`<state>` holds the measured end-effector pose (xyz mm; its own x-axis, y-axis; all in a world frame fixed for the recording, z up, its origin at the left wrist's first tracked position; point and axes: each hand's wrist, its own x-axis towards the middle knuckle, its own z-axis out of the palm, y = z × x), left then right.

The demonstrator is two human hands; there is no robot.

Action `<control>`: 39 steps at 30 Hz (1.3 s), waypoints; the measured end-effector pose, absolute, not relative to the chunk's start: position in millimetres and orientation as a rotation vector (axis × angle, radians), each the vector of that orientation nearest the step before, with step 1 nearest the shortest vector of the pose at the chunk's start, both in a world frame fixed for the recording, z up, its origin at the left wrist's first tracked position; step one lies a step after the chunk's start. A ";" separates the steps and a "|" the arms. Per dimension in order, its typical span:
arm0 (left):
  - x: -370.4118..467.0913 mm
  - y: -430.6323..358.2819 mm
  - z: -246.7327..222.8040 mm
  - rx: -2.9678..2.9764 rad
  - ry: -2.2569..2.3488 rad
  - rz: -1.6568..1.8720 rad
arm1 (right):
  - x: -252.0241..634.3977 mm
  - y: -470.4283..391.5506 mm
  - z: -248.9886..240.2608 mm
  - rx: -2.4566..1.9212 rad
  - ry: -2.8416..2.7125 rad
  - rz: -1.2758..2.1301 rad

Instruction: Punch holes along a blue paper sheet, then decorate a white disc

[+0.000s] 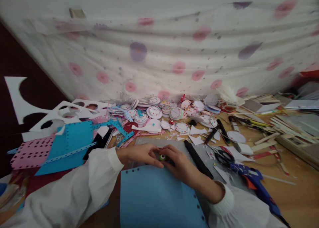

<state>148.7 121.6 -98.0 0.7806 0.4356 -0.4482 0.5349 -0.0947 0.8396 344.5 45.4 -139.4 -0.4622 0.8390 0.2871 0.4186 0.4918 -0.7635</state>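
Note:
A small green craft punch [162, 157] sits between my two hands at the top edge of a blue sheet [159, 194]. My right hand [178, 163] curls around the punch from the right, its fingers closed on it. From the left, my left hand [142, 154] pinches the sheet's upper edge, thumb close to the punch; its other fingertips are partly hidden. Small dark flower-shaped holes line the sheet's top left corner and its right edge. The sheet slopes down toward me over the front of the table.
Right of my hands lie a black rod [198, 158], scissors [224, 157] and a blue glue gun [256, 180]. Punched blue [77, 138] and pink sheets [35, 151] lie left. Decorated paper discs [154, 112] pile up along the curtain, near a red punch [171, 121].

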 end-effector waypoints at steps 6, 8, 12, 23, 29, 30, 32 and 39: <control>107.9 120.0 -82.8 1.682 0.813 -0.298 | 357.0 36.3 -147.9 -1.220 -1.953 0.772; 94.5 118.0 -77.5 1.701 0.796 -0.304 | 360.0 34.2 -148.4 -1.218 -1.904 0.788; 86.0 116.0 -69.4 1.845 0.859 -0.233 | 366.9 38.8 -137.0 -1.224 -1.837 0.839; 110.9 112.7 -56.6 2.270 1.051 -0.249 | 348.5 72.0 -75.3 -1.176 -2.027 1.067; 115.1 103.8 -48.1 2.340 1.026 -0.237 | 328.6 81.6 -80.8 -1.146 -2.085 1.166; 116.4 103.4 -46.7 2.343 1.027 -0.238 | 327.8 82.7 -82.7 -1.142 -2.102 1.177; 118.8 104.0 -45.0 2.337 1.008 -0.253 | 327.8 84.2 -86.2 -1.150 -2.150 1.179; 119.3 111.2 -51.3 2.363 1.022 -0.264 | 328.2 86.2 -91.2 -1.187 -2.103 1.175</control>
